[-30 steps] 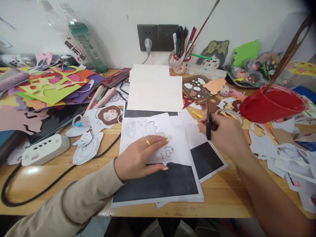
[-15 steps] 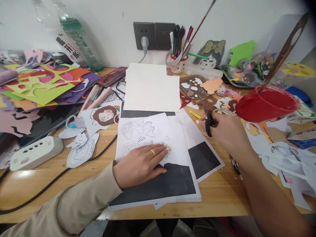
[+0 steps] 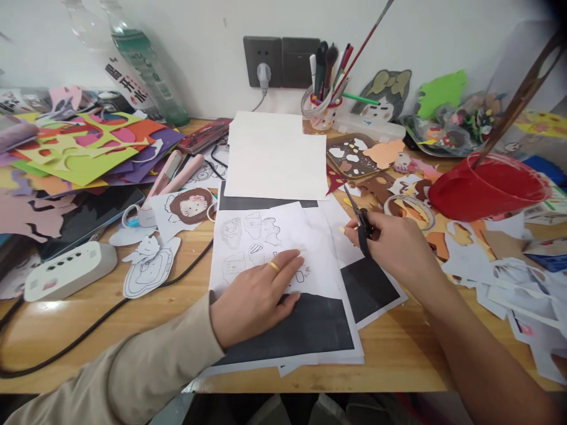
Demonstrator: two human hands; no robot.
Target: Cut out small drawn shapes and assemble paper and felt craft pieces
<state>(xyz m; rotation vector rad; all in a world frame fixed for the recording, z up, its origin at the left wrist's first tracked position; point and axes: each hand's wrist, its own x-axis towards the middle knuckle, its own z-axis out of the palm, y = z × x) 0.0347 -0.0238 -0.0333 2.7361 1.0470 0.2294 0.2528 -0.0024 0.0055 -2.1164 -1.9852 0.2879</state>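
Near the top centre of the frame, against the wall: a small clear cup (image 3: 322, 112) crammed with pens, brushes and a long red-handled stick leaning right. At the right edge: a red bowl (image 3: 487, 189) with a brown stick propped inside, contents otherwise not visible. Beside it, toward the middle, a roll of clear tape (image 3: 410, 208) lying flat among paper scraps.

Centre of the frame, on the wooden table (image 3: 133, 313): a white sheet with line drawings (image 3: 266, 236), small outlined cartoon shapes in black ink, uncut, resting on top of black-printed sheets (image 3: 305, 330) whose dark areas show below and to the right. Above, two blank white sheets (image 3: 277, 156) overlapping.

Left hand (image 3: 257, 295), lower centre, pressed flat on the drawing sheet, fingers spread and straight, a gold ring on one finger; no closed grip, only palm-down contact. Right hand (image 3: 394, 245), right of centre, grip closed around the black handles of scissors (image 3: 358, 218), blades pointing toward the upper left above the right margin of the papers; whether touching them, impossible to tell.

Upper left: a pile of coloured cut paper (image 3: 88, 153) and a green-tinted bottle (image 3: 146, 71). Lower left: a white power strip (image 3: 66, 273) with a black cable trailing across the table.
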